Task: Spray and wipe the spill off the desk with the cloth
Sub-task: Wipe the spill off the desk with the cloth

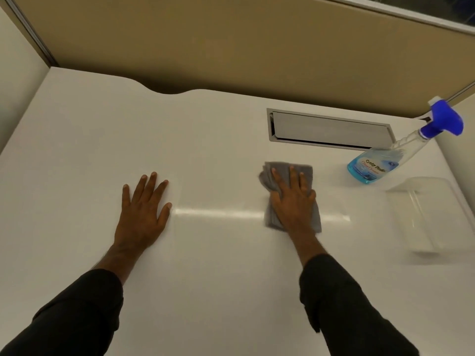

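A folded grey cloth lies on the white desk, right of centre. My right hand presses flat on top of the cloth with fingers spread. My left hand rests palm down on the bare desk to the left, fingers apart, holding nothing. A clear spray bottle with blue liquid and a blue trigger head stands at the right, apart from both hands. I cannot make out a spill on the surface.
A metal cable flap is set into the desk behind the cloth. A clear plastic container sits at the right edge. A tan partition walls off the back.
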